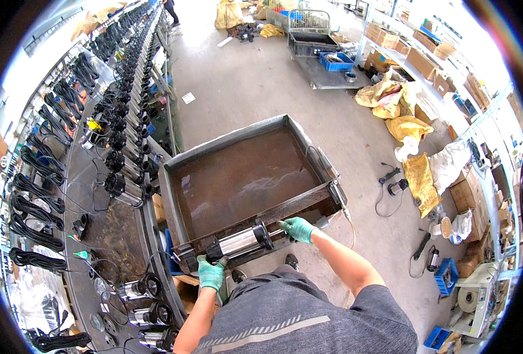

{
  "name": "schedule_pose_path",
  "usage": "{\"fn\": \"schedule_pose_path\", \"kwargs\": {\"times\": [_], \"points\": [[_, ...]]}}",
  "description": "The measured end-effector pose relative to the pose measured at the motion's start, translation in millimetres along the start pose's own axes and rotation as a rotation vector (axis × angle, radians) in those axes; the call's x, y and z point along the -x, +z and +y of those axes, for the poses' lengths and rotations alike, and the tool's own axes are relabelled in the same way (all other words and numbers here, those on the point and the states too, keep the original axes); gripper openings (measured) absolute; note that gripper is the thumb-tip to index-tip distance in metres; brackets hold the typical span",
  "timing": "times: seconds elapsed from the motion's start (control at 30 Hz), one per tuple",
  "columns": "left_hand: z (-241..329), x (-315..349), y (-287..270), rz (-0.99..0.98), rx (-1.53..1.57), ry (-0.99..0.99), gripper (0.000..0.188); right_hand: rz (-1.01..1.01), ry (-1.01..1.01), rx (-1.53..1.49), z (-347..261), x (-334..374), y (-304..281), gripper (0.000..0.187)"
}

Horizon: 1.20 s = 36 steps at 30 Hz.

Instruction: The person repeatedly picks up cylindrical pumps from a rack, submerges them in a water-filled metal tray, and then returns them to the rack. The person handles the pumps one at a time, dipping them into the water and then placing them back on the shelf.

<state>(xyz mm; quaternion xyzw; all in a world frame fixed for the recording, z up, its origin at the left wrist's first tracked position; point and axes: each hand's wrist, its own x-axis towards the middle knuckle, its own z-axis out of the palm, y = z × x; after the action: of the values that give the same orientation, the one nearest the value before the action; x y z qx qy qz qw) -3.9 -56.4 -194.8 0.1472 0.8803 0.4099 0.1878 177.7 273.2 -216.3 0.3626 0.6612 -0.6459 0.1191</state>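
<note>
A cylindrical submersible pump motor (238, 243) with a bright steel body and black ends lies sideways along the near edge of a metal tank (173, 224). My left hand (212, 273), in a green glove, is closed on the motor's left end, with its thumb near the black cap. At the other end, a thin metal shaft (277, 232) sticks out of the black flange. My right hand (298, 229), also gloved in green, has its fingers closed at the tip of that shaft; the fingertips are partly hidden. Brownish, murky liquid (243, 177) fills the tank.
Left of the tank runs a long workbench (111, 236) with rows of similar pumps (125, 189) and coiled black cables (34, 221). A hose (353, 227) hangs by the tank's right corner. Yellow sacks (420, 183), loose pumps (398, 186) and shelves (444, 88) stand along the right.
</note>
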Motion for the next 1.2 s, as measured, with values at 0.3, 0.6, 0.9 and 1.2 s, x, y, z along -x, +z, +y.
{"fn": "schedule_pose_path", "kwargs": {"times": [0.3, 0.6, 0.9, 1.2], "points": [[-14.4, -6.7, 8.3, 0.026, 0.041, 0.026, 0.058, 0.169, -0.099, -0.176, 21.4, -5.2, 20.5, 0.043], [-5.1, -3.0, 3.6, 0.004, 0.043, 0.019, 0.063, 0.321, -0.054, 0.093, 2.6, 3.2, 6.2, 0.035], [-11.6, -6.3, 4.3, 0.008, -0.049, 0.034, 0.068, 1.119, 0.086, 0.287, 128.9, 33.5, -132.0, 0.055], [-7.8, -10.0, 0.0, -0.042, -0.013, 0.012, 0.067, 0.864, 0.014, 0.348, 37.8, -29.7, -180.1, 0.057]]}}
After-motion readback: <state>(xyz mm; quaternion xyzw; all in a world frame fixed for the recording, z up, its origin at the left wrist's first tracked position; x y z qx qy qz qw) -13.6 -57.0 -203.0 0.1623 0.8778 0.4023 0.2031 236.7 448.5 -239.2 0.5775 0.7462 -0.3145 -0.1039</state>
